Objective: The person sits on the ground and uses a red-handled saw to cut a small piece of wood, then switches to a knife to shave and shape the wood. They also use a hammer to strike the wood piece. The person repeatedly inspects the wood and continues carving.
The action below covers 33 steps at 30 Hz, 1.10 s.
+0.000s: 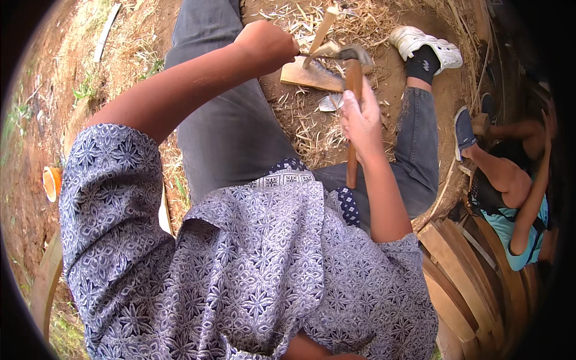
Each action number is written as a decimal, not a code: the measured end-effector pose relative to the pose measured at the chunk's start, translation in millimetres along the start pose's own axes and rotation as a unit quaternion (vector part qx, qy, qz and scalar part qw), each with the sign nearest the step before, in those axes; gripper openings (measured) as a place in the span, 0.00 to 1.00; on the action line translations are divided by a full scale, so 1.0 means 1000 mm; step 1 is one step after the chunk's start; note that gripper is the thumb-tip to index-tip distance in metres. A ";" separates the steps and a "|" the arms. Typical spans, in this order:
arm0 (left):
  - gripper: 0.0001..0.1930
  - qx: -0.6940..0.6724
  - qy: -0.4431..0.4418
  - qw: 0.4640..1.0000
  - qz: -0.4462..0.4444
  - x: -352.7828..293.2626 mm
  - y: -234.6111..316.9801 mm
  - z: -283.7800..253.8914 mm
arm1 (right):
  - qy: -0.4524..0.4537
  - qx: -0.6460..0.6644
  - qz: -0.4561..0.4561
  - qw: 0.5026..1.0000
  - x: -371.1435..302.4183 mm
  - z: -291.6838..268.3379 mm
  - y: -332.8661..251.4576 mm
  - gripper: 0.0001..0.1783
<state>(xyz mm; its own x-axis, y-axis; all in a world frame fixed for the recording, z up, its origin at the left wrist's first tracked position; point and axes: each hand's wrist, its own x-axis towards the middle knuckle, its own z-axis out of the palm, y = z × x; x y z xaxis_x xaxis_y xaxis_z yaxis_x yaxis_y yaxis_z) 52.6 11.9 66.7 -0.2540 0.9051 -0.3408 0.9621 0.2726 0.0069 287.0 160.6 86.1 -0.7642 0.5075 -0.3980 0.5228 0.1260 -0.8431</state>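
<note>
My left hand is closed in a fist around something thin and dark that pokes out toward the hammer; its kind is hidden. My right hand grips the wooden handle of a hammer, held upright with its metal head at the top. Close to that head is a pale piece of wood. Under it lies a wooden block on the ground, and a pale wooden stick slants up beside it. A flat grey piece rests below the block, near my right hand.
Wood shavings litter the dirt between my legs. My right foot wears a white clog. At right, another person sits close by, near stacked wooden slats. An orange cup-like object lies at far left.
</note>
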 end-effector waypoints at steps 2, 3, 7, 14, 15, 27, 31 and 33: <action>0.11 -0.011 -0.010 1.000 -0.016 -0.009 0.001 0.002 | 0.010 0.103 0.001 0.995 -0.001 -0.010 -0.037 0.33; 0.12 -0.014 -0.014 1.000 -0.022 -0.011 0.002 0.001 | 0.026 0.141 -0.019 0.989 -0.004 -0.012 -0.043 0.34; 0.12 -0.040 -0.024 0.999 -0.024 -0.007 0.004 -0.008 | 0.068 0.110 -0.122 0.984 0.001 -0.006 -0.026 0.34; 0.16 -0.001 0.029 1.000 0.002 0.005 0.002 0.021 | 0.057 0.115 -0.024 0.991 0.006 -0.013 -0.029 0.31; 0.16 -0.036 0.011 0.999 -0.006 0.003 0.002 0.010 | 0.055 0.163 -0.038 0.984 0.001 -0.018 -0.045 0.32; 0.15 -0.017 0.054 0.998 0.007 -0.005 0.005 0.001 | 0.084 0.199 -0.037 0.976 -0.010 -0.002 -0.049 0.30; 0.15 -0.031 0.065 0.997 0.017 0.000 0.013 0.003 | 0.030 -0.002 -0.013 0.999 0.001 -0.001 0.015 0.31; 0.14 -0.006 0.060 0.998 0.021 0.002 0.017 0.017 | 0.000 0.035 0.035 0.999 0.000 -0.001 -0.011 0.31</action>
<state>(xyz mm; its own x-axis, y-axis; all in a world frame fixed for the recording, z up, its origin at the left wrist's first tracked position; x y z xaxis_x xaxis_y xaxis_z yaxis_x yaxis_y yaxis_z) 69.7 12.8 49.8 -0.2243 0.9484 -0.2242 0.9710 0.2369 0.0307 281.7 160.0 95.4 -0.7260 0.5136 -0.4574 0.5482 0.0307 -0.8358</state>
